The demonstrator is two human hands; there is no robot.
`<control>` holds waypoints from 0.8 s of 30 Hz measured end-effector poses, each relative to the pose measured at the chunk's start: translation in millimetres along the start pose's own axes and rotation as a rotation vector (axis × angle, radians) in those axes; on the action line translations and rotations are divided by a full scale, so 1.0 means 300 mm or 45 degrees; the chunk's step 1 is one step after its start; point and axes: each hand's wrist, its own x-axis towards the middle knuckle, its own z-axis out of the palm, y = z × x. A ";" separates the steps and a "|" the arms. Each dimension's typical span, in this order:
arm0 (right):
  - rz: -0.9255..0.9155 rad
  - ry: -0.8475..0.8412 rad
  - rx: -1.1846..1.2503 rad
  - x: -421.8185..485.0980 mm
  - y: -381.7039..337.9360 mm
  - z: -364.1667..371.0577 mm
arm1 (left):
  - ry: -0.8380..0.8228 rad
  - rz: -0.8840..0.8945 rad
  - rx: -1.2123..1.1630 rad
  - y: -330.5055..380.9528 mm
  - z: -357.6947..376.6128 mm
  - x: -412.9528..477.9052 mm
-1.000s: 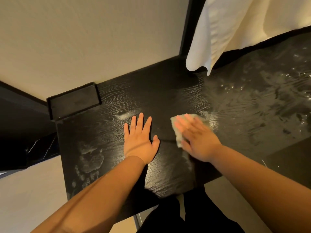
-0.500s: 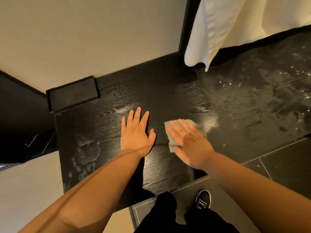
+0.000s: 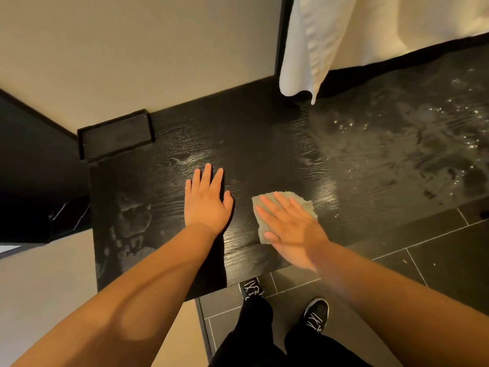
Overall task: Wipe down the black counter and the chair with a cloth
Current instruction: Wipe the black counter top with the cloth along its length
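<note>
The black wood-grain counter (image 3: 259, 144) fills the middle of the head view, with wet streaks and droplets on its right part. My right hand (image 3: 288, 229) lies flat on a small grey-green cloth (image 3: 304, 203), pressing it onto the counter near the front edge. Flat on the bare counter just to the left rests my left hand (image 3: 206, 202), fingers apart and holding nothing. No chair is in view.
A black rectangular tray (image 3: 116, 133) sits at the counter's back left against the beige wall. A white towel or curtain (image 3: 304, 49) hangs over the back right. Smudged dried marks (image 3: 132, 223) show on the counter's left. Below are dark floor tiles (image 3: 436, 255) and my shoes.
My right hand has slid the cloth toward the front edge of the counter. The left hand stays planted. The view has tilted down, so the floor and my shoes now show.
</note>
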 end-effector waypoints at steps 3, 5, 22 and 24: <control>0.204 -0.029 0.010 -0.049 0.162 -0.016 | -0.022 -0.023 -0.013 0.010 0.019 -0.072; 0.337 -0.058 0.003 -0.063 0.229 -0.052 | -0.024 -0.021 0.003 0.011 0.024 -0.103; 0.263 -0.189 -0.004 -0.119 0.263 -0.101 | -0.059 -0.140 0.028 0.113 0.097 -0.350; 0.346 -0.192 0.093 -0.103 0.185 -0.103 | -0.048 -0.149 0.032 0.119 0.098 -0.347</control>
